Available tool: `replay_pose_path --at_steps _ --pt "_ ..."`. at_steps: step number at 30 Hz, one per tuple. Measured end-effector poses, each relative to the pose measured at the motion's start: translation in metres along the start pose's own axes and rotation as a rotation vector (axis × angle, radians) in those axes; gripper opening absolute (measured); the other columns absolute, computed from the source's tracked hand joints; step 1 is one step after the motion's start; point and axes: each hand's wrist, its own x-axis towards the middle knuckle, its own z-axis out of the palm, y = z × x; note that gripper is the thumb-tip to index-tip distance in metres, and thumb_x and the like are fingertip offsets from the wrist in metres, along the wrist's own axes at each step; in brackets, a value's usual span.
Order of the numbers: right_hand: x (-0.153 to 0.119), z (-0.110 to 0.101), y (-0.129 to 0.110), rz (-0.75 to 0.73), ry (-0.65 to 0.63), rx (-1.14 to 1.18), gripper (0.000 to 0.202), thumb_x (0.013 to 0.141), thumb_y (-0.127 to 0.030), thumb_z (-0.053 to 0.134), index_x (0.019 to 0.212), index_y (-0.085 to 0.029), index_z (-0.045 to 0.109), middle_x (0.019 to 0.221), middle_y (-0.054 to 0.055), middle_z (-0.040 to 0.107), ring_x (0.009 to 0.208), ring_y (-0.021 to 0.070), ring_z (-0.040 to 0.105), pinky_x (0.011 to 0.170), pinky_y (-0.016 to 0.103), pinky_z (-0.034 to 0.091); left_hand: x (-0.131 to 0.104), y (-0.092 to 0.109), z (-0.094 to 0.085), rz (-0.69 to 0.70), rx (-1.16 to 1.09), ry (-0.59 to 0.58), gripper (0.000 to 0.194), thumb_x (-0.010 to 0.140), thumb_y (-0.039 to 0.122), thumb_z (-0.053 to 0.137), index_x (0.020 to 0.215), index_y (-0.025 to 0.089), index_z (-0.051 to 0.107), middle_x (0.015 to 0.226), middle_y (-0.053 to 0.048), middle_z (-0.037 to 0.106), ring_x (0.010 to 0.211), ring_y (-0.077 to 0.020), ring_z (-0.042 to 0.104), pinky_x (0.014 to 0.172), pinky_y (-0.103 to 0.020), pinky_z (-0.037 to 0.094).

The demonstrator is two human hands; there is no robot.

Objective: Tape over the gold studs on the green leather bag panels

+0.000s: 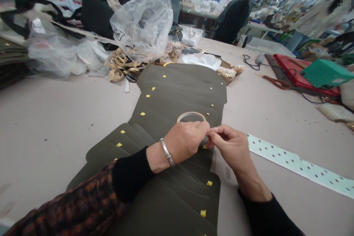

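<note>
Over the bench point(96, 103), I saw the left hand point(188, 140) seemingly clasping a tape roll point(191, 114), its fingertips meeting the pinched right hand point(231, 147) above a dark panel point(162, 116); yellow pieces point(142, 114) lay leftward, studs point(212, 105) beyond seemed uncovered.

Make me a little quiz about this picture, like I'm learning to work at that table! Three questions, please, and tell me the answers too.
1. True or false: the fingertips of the left hand and the right hand are far apart.
2. What colour are the small patches on the dark panel? A) blue B) yellow C) pink
3. Fill in the gap: the silver bracelet is on the ____ wrist.

Key:
1. False: they come close together over the panel.
2. B.
3. left.
</note>
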Motion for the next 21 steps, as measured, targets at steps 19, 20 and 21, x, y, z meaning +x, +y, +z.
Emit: replay_pose_path --at_steps 19,20,21 --pt "0.011 -0.005 0.025 -0.124 -0.242 -0.684 0.02 0.086 -0.028 0.046 0.077 -0.02 0.062 0.075 0.003 0.066 0.07 0.017 0.059 0.065 0.028 0.041 -0.009 -0.011 0.012 -0.114 0.221 -0.295 0.016 0.094 0.012 0.037 0.094 0.017 0.051 0.09 -0.005 0.059 0.085 -0.0219 0.053 0.066 -0.033 0.051" --pt "0.01 -0.004 0.026 -0.148 -0.232 -0.701 0.019 0.086 -0.027 0.047 0.078 -0.02 0.062 0.075 0.003 0.066 0.07 0.017 0.059 0.065 0.028 0.041 -0.009 -0.011 0.012 -0.112 0.214 -0.297 0.016 0.094 0.012 0.037 0.094 0.017 0.051 0.09 -0.005 0.059 0.084 -0.0219 0.053 0.066 -0.032 0.051" --pt "0.01 -0.002 0.027 -0.171 -0.219 -0.717 0.018 0.086 -0.026 0.047 0.078 -0.02 0.062 0.075 0.003 0.066 0.07 0.017 0.06 0.065 0.028 0.041 -0.009 -0.011 0.012 -0.111 0.209 -0.298 0.015 0.094 0.012 0.037 0.094 0.017 0.051 0.09 -0.005 0.058 0.084 -0.0218 0.053 0.065 -0.032 0.051"
